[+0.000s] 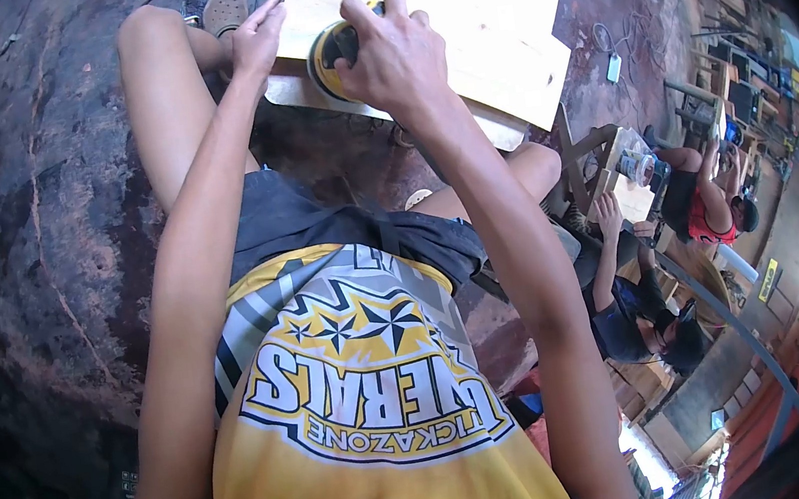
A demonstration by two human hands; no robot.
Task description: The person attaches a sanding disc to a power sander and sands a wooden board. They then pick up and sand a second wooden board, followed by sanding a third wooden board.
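Observation:
A yellow-and-black orbital sander (326, 62) rests at the near edge of a pale wooden board (481, 27). Over its top curls my right hand (399, 53), with the fingers wrapped round the tool's body. The palm hides much of the sander. At the board's left edge is my left hand (259, 38), its fingers stretched out along the side. Whether it presses on the board, I cannot make out. Glare washes out much of the board's surface.
My bent legs sit on either side below the board, with a brown clog (225, 10) at upper left. Cables lie on the stained floor (39, 196). At right, two people work near a small wooden table (630, 197) holding a clear container (635, 165).

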